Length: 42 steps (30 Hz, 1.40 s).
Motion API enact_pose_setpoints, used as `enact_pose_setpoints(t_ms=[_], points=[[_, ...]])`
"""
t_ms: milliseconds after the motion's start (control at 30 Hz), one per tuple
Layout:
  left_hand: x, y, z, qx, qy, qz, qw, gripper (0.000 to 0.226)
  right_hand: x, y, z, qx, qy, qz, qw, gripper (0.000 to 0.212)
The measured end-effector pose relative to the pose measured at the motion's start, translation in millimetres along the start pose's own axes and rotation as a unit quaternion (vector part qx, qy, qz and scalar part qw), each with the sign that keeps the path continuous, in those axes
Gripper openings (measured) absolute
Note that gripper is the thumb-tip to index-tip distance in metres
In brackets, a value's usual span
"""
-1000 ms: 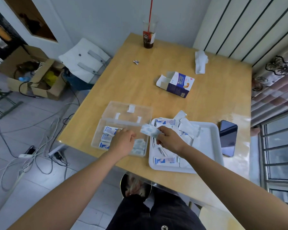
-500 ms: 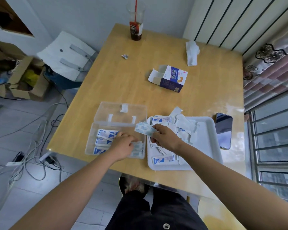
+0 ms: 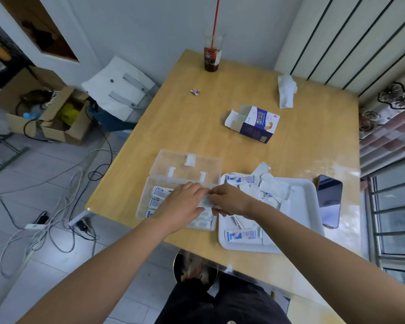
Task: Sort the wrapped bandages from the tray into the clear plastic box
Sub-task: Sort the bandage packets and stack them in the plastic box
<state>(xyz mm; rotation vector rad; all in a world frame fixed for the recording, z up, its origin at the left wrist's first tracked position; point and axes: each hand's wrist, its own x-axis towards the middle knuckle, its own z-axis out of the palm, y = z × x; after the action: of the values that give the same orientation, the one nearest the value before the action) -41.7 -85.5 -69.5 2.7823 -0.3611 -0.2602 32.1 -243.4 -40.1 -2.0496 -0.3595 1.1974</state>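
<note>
- Fingers [image 3: 197, 187] of the left hand [image 3: 182, 203] and right hand [image 3: 229, 199] meet mid-frame, apparently both pinching one wrapped bandage [image 3: 206, 203]; the grip is partly hidden.
- That bandage is held over the clear plastic box [image 3: 143, 208], whose lid is open.
- Done: several boxed bandages [image 3: 160, 191], left of centre.
- Remaining: a loose pile [image 3: 270, 189] on the tray [image 3: 299, 206], right of centre. Roughly half to go, by my estimate.

Left hand [image 3: 182, 203], right hand [image 3: 232, 199] hide most of held bandage [image 3: 205, 203].
</note>
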Motion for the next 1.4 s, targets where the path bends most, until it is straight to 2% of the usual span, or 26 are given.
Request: enact_pose_setpoints(t_ms=[200, 400, 567, 700, 767, 867, 900, 933, 1133, 1233, 1333, 1400], points=[[-1.7, 1.2, -4.0, -0.016, -0.050, -0.058, 0.997, 0.035, 1.3, 2.1, 2.6, 0.025, 0.061, -0.005, 0.998, 0.019], [-5.1, -1.8, -8.1, -0.188, -0.048, -0.148, 0.970, 0.029, 0.7, 2.1, 5.4, 0.046, 0.120, -0.019, 0.992, 0.024], [0.1, 3.2, -9.5, -0.180, -0.063, -0.159, 0.969, 0.023, 2.1, 2.2, 13.6, 0.073, 0.096, -0.010, 0.993, 0.029], [-0.2, 1.7, -10.0, -0.204, -0.062, -0.171, 0.962, 0.026, 1.3, 2.8, 10.8, 0.106, 0.116, -0.010, 0.988, 0.028], [1.3, 0.7, -9.6, -0.257, -0.074, -0.199, 0.943, 0.027, 0.8, 2.3, 9.6, 0.108, 0.123, -0.011, 0.986, 0.029], [6.5, -0.7, -7.7, -0.415, -0.075, -0.283, 0.861, 0.023, 2.5, 1.7, 10.1, 0.102, 0.140, -0.013, 0.985, 0.033], [7.9, -1.8, -6.0, -0.444, -0.070, -0.303, 0.841, 0.022, 3.0, 1.1, 10.7, 0.103, 0.145, -0.012, 0.984, 0.034], [9.1, -2.7, -4.5, -0.444, -0.070, -0.310, 0.838, 0.021, 3.3, 0.4, 10.7, 0.105, 0.146, -0.010, 0.984, 0.035], [6.0, 1.1, -4.6, -0.365, -0.034, -0.292, 0.884, 0.019, 4.6, -2.0, 10.9, 0.104, 0.138, 0.006, 0.985, 0.040], [4.1, 2.3, -6.1, -0.265, 0.010, -0.265, 0.927, 0.026, 5.3, -0.2, 11.5, 0.105, 0.151, 0.021, 0.983, 0.041], [0.4, 1.1, -6.1, -0.168, 0.037, -0.168, 0.971, 0.048, 5.8, -2.0, 13.8, 0.105, 0.146, 0.022, 0.983, 0.041], [0.7, 0.2, -6.9, -0.104, 0.035, -0.114, 0.987, 0.057, 5.8, -3.4, 15.4, 0.104, 0.141, 0.022, 0.984, 0.039]])
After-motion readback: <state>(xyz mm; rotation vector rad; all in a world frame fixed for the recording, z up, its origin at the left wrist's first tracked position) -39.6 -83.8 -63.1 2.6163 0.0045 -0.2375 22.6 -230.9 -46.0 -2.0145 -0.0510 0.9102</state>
